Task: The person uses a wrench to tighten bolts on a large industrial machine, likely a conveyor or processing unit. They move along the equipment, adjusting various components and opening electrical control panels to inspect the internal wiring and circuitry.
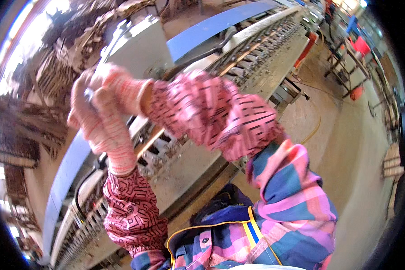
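Both hands wear white-and-red knit gloves and meet at the upper left, above a long machine. My left hand (101, 128) reaches up with its fingers bent toward the thumb. Against its fingertips rests my right hand (121, 87), its fingers curled and closed. A small bright spot shows between the hands, but I cannot make out what it is. Pink sleeve covers with black line patterns reach up both forearms. Below the hands runs the machine's row of dark metal teeth (155, 148), scattered with small debris.
A grey box housing (141, 47) stands just beyond my hands. A blue curved panel (216, 27) follows the machine's far side. Brown sheet-like stacks (72, 49) fill the left background. At far right, a stand (346, 72) bears a red container (360, 46).
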The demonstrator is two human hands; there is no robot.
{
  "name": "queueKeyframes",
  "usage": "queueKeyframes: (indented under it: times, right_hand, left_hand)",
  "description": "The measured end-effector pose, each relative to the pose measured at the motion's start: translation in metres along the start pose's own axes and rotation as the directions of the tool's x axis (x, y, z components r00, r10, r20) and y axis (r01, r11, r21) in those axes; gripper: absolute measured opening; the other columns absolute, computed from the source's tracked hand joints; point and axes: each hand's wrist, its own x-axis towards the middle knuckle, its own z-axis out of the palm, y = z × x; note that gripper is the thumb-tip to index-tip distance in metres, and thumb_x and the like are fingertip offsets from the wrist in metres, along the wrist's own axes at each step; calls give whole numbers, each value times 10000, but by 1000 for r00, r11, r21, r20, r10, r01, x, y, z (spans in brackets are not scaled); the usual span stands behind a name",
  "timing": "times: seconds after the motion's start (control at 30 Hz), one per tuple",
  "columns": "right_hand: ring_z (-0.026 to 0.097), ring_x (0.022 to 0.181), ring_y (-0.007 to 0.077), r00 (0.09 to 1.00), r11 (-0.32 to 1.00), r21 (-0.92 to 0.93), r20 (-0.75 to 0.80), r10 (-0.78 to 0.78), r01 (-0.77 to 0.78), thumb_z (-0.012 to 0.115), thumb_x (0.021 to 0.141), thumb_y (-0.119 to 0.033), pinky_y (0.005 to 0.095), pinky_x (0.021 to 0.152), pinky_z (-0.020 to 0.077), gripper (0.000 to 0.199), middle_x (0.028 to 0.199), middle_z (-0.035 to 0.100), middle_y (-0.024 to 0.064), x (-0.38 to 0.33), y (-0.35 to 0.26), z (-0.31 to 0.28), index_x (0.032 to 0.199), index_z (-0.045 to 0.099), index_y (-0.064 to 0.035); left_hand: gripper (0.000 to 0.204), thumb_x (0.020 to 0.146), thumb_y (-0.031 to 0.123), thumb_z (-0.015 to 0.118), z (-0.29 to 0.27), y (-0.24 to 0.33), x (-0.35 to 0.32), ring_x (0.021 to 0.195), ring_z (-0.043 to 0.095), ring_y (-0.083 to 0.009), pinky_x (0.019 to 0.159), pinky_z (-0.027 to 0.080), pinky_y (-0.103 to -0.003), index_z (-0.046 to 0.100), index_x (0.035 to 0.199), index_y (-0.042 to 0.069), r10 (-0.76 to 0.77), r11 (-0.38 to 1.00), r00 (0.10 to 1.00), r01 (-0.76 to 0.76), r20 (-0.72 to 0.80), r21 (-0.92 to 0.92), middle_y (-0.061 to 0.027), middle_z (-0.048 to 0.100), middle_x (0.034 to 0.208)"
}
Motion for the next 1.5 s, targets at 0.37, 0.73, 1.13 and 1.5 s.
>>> queueKeyframes:
  times: [0.37,0.73,1.13,1.5]
  right_hand:
    - [640,847,248,830,925,-378,-502,-243,42,624,826,-269,376,793,519,221,910,640,77,13,14,14,974,601,-106]
    - [651,745,223,946,733,-677,-192,-262,66,647,807,-98,425,687,539,186,831,657,106,1,32,-208,990,636,-70]
    - [642,731,224,997,509,-860,-13,-77,28,638,801,-135,406,668,542,136,801,642,84,123,48,-209,925,636,-79]
    - [633,717,226,997,511,-858,27,-76,62,629,796,-169,390,651,545,107,772,628,64,114,22,-196,865,635,-87]
  left_hand:
    - [538,902,547,513,63,-95,79,763,513,-112,579,404,-253,469,1344,243,-136,713,867,421,-479,561,-25,465,958]
    - [557,916,504,506,160,-176,194,937,502,-161,740,395,-295,454,1358,168,-369,908,845,239,388,343,-78,470,1102]
    - [580,932,457,498,193,-163,237,1126,490,-216,917,387,-340,437,1373,86,-410,912,676,295,613,285,-135,477,1259]
    - [551,931,349,570,110,-28,102,1184,521,-245,986,416,-336,430,1413,121,128,918,759,-334,639,214,-117,513,1315]
